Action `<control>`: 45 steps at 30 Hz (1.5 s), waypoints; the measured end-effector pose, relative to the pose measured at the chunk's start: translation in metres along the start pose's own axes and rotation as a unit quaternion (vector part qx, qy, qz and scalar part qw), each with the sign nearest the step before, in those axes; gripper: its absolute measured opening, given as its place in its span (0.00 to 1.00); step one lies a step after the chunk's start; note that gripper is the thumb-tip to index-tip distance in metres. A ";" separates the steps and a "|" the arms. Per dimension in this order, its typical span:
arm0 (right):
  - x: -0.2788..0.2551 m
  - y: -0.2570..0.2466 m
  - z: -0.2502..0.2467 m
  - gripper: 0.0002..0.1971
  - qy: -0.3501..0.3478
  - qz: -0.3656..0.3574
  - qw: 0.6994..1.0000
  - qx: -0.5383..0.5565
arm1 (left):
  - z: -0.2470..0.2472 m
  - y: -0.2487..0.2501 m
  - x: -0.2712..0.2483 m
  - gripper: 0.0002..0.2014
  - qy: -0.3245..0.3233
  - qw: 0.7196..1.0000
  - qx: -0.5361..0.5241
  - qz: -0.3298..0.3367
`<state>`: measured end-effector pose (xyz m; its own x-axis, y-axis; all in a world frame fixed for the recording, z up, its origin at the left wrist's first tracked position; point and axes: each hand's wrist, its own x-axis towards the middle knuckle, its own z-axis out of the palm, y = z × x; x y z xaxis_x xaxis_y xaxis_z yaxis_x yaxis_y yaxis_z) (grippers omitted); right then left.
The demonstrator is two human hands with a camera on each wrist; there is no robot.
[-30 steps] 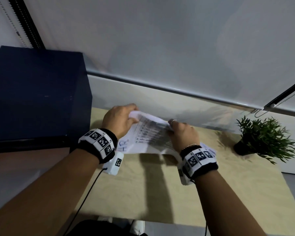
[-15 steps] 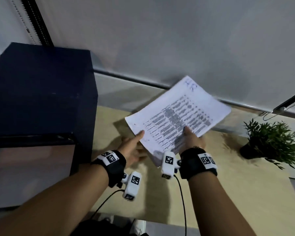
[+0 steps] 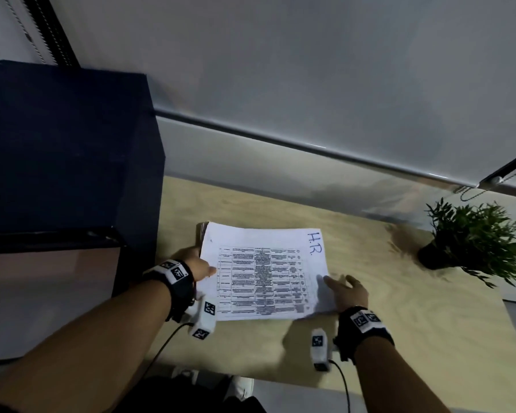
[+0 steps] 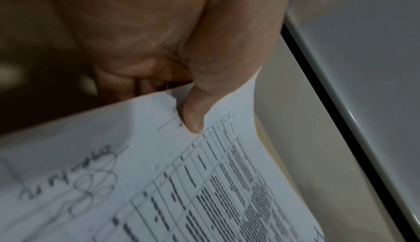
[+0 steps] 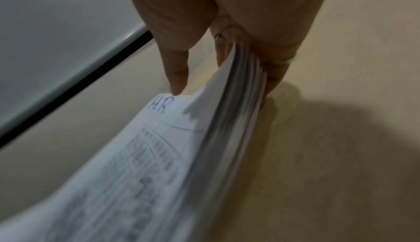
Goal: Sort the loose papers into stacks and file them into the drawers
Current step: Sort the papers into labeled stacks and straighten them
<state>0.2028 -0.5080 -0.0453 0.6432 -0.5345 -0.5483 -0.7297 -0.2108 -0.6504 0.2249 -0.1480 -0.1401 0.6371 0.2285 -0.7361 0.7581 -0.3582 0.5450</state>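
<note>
On desk: paper stack (image 3: 265, 278) pinched by left hand (image 3: 197, 265); right hand (image 3: 347, 293) fingers grip right edge.

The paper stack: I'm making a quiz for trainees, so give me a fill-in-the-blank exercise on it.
1. The top sheet of the paper stack bears the handwritten letters ____.
2. The left hand presses its ____ onto the top sheet.
3. The stack lies on the wooden ____.
4. Right of the stack stands a potted ____.

Missing: H.R.; thumb; table; plant
</note>
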 end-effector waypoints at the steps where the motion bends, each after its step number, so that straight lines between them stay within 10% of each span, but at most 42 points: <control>1: 0.005 0.001 0.002 0.42 -0.009 -0.019 0.999 -0.027 | -0.003 0.004 -0.007 0.22 0.005 1.000 0.011 0.018; 6: 0.000 -0.024 0.003 0.22 -0.051 -0.109 0.984 -0.135 | -0.009 0.072 -0.107 0.15 0.084 0.988 -0.050 0.122; 14: -0.033 -0.078 -0.011 0.14 0.024 -0.307 0.944 0.122 | -0.038 0.131 -0.150 0.15 0.196 0.892 -0.242 0.328; 34: -0.059 -0.072 -0.031 0.08 0.017 -0.409 0.893 0.190 | -0.051 0.114 -0.145 0.07 0.115 0.888 -0.223 0.385; 45: -0.058 -0.077 -0.035 0.09 0.040 -0.401 0.913 0.067 | -0.050 0.132 -0.150 0.06 0.144 0.900 -0.205 0.357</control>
<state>0.2130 -0.4897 0.0550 0.9348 -0.3118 0.1698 0.0070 -0.4619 -0.8869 0.2365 -0.1839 0.0623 0.9469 0.3196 -0.0359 0.0899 -0.1558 0.9837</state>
